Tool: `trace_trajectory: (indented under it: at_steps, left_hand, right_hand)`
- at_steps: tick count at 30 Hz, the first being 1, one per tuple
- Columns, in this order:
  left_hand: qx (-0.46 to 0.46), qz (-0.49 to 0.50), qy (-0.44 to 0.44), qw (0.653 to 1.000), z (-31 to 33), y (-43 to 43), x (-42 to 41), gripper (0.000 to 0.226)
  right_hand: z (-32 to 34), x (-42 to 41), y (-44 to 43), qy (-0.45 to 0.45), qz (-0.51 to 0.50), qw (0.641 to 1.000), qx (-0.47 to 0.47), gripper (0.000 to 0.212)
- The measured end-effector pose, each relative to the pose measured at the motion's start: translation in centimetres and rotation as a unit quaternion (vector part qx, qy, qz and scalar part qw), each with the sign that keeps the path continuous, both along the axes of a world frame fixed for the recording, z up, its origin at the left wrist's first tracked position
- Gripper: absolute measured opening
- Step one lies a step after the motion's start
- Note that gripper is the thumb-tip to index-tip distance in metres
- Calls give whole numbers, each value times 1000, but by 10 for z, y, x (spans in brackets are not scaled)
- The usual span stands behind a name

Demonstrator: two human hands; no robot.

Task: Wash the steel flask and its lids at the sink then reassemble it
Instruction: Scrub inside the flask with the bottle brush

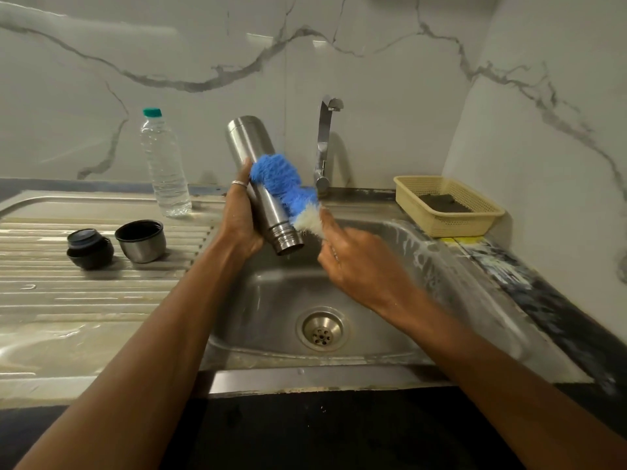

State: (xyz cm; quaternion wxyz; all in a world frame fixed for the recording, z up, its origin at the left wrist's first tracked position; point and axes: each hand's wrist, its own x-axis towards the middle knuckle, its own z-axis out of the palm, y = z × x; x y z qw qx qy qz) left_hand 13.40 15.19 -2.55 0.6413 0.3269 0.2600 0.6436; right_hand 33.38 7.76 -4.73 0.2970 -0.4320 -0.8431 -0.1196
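Holding the steel flask [252, 154] above the sink [390, 337], the left hand [242, 218] has its fingers wrapped round the body, with the flask tilted mouth-down toward the basin. The right hand [359, 262], a bit blurry, is curled round the near end of a blue-and-white brush [283, 179], and the fluffy blue part lies against the flask's side. On the drainboard left of the sink sit the steel cup lid [140, 240], open side up, and the black inner lid [89, 249] just beside it. A water bottle [165, 164] stands further back on that side. A yellow basket [448, 225] sits at the sink's right edge.
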Motion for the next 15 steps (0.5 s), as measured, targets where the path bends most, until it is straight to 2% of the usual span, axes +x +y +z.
trace_trajectory:
  at_steps: [4,8,9,11,12,15]
  left_hand:
    - [-21,-11,-42,999,1,-5,-2,60]
    - [-22,-6,-33,999,7,-11,-1,59]
    - [-12,-26,-47,998,9,-12,1,57]
    - [21,-129,-142,981,10,-13,2,59]
    - [29,-155,-161,974,9,-13,0,63]
    - [10,-66,-65,996,10,-11,-9,61]
  right_hand:
    - [-10,15,-11,-35,24,999,7,59]
    - [-1,11,9,2,18,1000,14,60]
    - [-1,8,7,0,25,1000,17,60]
    - [-7,10,-3,-25,57,998,19,60]
    - [-10,13,-8,-41,67,997,18,59]
    - [-6,22,4,-19,48,998,23,60]
